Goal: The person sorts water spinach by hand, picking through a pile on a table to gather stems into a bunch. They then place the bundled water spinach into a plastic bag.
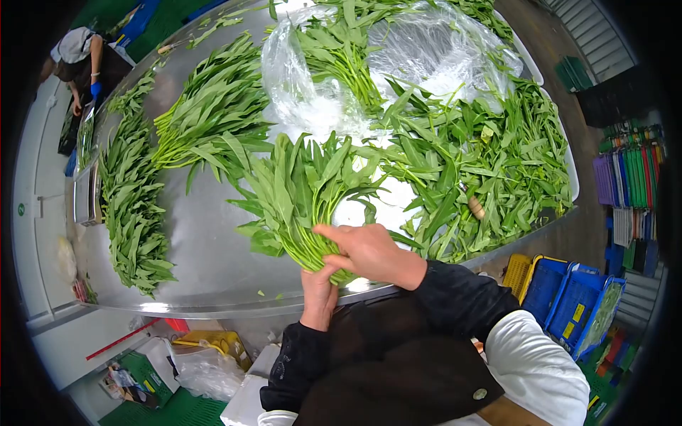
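Observation:
A leafy bunch of water spinach [295, 184] is in front of me, its leaves pointing away and its green stems toward my body. Around the lower stems, from below, my left hand [318, 295] is closed. My right hand [380, 254] lies across the same stems from the right, closed on them, with one finger stretched along the bunch. Part of the left fingers is hidden behind the stems. To the right lies a loose heap of water spinach [497, 156], with a wooden handle [476, 207] sticking out of it.
A metal table [213, 241] carries a big bunch [220, 99] and a row of greens [131, 206] at left. Clear plastic bags [440, 50] lie at the back. Blue crates [579, 298] stand at lower right. A co-worker [85, 64] is at far left.

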The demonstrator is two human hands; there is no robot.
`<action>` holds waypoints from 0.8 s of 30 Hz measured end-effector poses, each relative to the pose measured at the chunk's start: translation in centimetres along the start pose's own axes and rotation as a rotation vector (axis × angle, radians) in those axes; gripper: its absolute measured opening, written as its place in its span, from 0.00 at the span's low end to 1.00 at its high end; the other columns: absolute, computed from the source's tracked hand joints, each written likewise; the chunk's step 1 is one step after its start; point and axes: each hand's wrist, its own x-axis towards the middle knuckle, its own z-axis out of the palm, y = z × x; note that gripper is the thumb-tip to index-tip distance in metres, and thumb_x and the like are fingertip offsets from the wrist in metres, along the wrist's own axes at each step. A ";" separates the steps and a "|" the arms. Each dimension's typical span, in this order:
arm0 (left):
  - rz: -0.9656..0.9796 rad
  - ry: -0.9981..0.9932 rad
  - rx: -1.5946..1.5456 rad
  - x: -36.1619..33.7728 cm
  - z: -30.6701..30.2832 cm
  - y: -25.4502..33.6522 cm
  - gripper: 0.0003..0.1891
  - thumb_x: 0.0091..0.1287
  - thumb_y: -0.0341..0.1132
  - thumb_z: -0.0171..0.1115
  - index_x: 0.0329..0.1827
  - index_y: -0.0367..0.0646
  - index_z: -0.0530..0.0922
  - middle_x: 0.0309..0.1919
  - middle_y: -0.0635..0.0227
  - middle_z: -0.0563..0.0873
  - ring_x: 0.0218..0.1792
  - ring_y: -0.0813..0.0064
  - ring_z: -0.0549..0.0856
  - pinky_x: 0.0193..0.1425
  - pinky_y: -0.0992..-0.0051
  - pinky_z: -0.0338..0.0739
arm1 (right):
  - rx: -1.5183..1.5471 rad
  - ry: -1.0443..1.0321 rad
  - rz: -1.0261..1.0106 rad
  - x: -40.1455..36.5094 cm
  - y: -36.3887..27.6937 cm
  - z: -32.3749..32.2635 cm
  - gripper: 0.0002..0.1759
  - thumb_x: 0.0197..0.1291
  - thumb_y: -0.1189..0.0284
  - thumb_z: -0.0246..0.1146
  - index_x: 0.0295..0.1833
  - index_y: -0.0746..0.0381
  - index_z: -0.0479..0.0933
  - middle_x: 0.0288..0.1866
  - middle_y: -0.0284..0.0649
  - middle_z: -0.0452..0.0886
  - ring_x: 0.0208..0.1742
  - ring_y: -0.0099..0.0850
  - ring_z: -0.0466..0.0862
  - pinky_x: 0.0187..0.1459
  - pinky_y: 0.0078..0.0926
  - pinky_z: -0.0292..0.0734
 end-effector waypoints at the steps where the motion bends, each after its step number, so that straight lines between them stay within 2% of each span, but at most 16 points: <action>1: 0.017 -0.011 0.022 -0.1 0.1 0.1 0.25 0.51 0.16 0.65 0.55 0.37 0.74 0.48 0.65 0.81 0.47 0.70 0.82 0.53 0.71 0.78 | 0.000 0.008 0.005 0.0 0.4 0.2 0.13 0.56 0.64 0.65 0.45 0.58 0.79 0.28 0.38 0.79 0.26 0.37 0.81 0.28 0.33 0.74; 3: 0.034 -0.024 0.044 -0.2 0.4 0.3 0.25 0.51 0.15 0.64 0.55 0.37 0.74 0.48 0.65 0.81 0.47 0.70 0.82 0.53 0.71 0.77 | 0.125 0.009 -0.034 0.1 1.0 0.1 0.09 0.56 0.66 0.63 0.36 0.61 0.76 0.30 0.42 0.81 0.28 0.44 0.81 0.27 0.39 0.73; 7: 0.004 -0.018 -0.019 -0.2 0.7 0.8 0.24 0.52 0.15 0.61 0.55 0.36 0.73 0.46 0.63 0.81 0.47 0.69 0.82 0.54 0.71 0.77 | 0.270 -0.006 0.023 -0.8 1.4 -0.6 0.08 0.58 0.68 0.62 0.35 0.62 0.76 0.29 0.41 0.80 0.28 0.40 0.81 0.29 0.34 0.73; 9: 0.023 0.029 -0.056 -0.3 0.9 0.8 0.22 0.54 0.17 0.60 0.54 0.35 0.72 0.43 0.62 0.82 0.45 0.66 0.83 0.53 0.68 0.77 | 0.298 -0.138 0.066 -1.5 1.6 -0.7 0.09 0.58 0.68 0.62 0.34 0.63 0.76 0.30 0.43 0.80 0.29 0.41 0.82 0.30 0.37 0.73; 10: 0.022 0.029 -0.054 -0.1 0.1 0.5 0.22 0.54 0.17 0.60 0.54 0.35 0.72 0.43 0.62 0.82 0.45 0.66 0.83 0.53 0.68 0.77 | 0.299 -0.138 0.068 -1.8 1.9 -1.0 0.09 0.58 0.68 0.62 0.34 0.63 0.76 0.30 0.43 0.80 0.29 0.41 0.82 0.30 0.37 0.73; 12: -0.145 -0.115 -0.211 0.7 -1.4 0.4 0.18 0.56 0.20 0.59 0.52 0.36 0.73 0.41 0.63 0.81 0.44 0.64 0.82 0.54 0.62 0.78 | 0.074 -0.463 0.093 -2.3 2.5 -1.8 0.12 0.58 0.64 0.63 0.37 0.63 0.77 0.30 0.44 0.81 0.30 0.42 0.83 0.31 0.40 0.74; 13: -0.145 -0.116 -0.210 0.7 -1.4 0.4 0.18 0.56 0.20 0.59 0.52 0.36 0.73 0.41 0.63 0.81 0.44 0.64 0.82 0.54 0.62 0.78 | 0.074 -0.462 0.093 -2.7 2.7 -2.0 0.12 0.58 0.64 0.63 0.37 0.63 0.77 0.30 0.44 0.81 0.30 0.42 0.83 0.31 0.40 0.74; 15: -0.104 0.003 -0.100 0.2 -0.6 0.8 0.15 0.60 0.24 0.60 0.51 0.36 0.74 0.39 0.61 0.82 0.42 0.63 0.82 0.54 0.60 0.78 | -0.261 -0.179 0.113 -3.4 2.9 -2.2 0.14 0.57 0.61 0.63 0.39 0.62 0.78 0.30 0.44 0.82 0.31 0.44 0.83 0.32 0.42 0.74; 16: -0.064 0.078 -0.081 0.0 0.3 0.9 0.16 0.61 0.25 0.60 0.52 0.34 0.72 0.38 0.60 0.82 0.40 0.62 0.83 0.49 0.60 0.80 | -0.261 -0.178 0.115 -3.2 2.6 -2.4 0.14 0.57 0.61 0.63 0.39 0.62 0.78 0.30 0.44 0.82 0.31 0.44 0.83 0.32 0.42 0.74; 18: -0.067 0.057 -0.100 0.4 0.3 0.6 0.16 0.61 0.25 0.61 0.52 0.34 0.73 0.38 0.59 0.82 0.40 0.62 0.83 0.49 0.59 0.80 | -0.084 0.005 0.124 -2.3 1.0 -2.5 0.14 0.58 0.61 0.63 0.40 0.61 0.78 0.29 0.43 0.82 0.32 0.44 0.83 0.33 0.41 0.75; 21: -0.041 0.073 -0.074 0.9 0.1 0.0 0.14 0.62 0.26 0.61 0.50 0.34 0.74 0.37 0.60 0.82 0.40 0.62 0.84 0.49 0.58 0.80 | 0.037 -0.085 0.104 -2.1 1.3 -0.2 0.13 0.58 0.62 0.63 0.40 0.61 0.78 0.29 0.42 0.82 0.32 0.44 0.83 0.32 0.40 0.75; 22: -0.015 0.112 -0.032 1.0 0.1 0.0 0.13 0.62 0.27 0.62 0.48 0.34 0.75 0.37 0.60 0.82 0.40 0.62 0.84 0.50 0.58 0.80 | 0.040 -0.033 0.091 -2.1 1.5 0.4 0.11 0.57 0.64 0.63 0.39 0.61 0.78 0.29 0.43 0.82 0.31 0.45 0.82 0.32 0.39 0.75; 24: -0.053 0.096 -0.081 0.8 0.2 0.6 0.11 0.63 0.27 0.62 0.47 0.35 0.75 0.36 0.61 0.82 0.39 0.62 0.84 0.49 0.58 0.80 | 0.130 -0.066 0.093 -2.9 1.8 0.3 0.10 0.57 0.65 0.63 0.39 0.60 0.79 0.28 0.43 0.81 0.32 0.45 0.82 0.33 0.40 0.76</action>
